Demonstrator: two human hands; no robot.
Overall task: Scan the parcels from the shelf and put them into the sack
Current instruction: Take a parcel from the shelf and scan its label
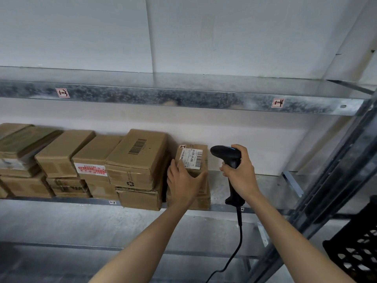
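- The left hand [184, 180] is gripping a small cardboard parcel [192, 160], fingers [174, 166] curling round its left side and the thumb round its right.
- The parcel is sitting on top of another carton [201, 202] on the metal shelf [259, 184], its white barcode label [191, 158] facing up.
- The right hand [240, 172] is wrapping its fingers [225, 170] tightly round the handle of a black barcode scanner [224, 155], whose head is pointing towards 9 o'clock, at the parcel just beside it.
- The scanner's cable [238, 242] is trailing down towards 6 o'clock.
- Stacked cartons [136, 158] are lining the shelf at the parcel's 9 o'clock.
- A black crate [355, 248] is showing at the view's 4 o'clock.
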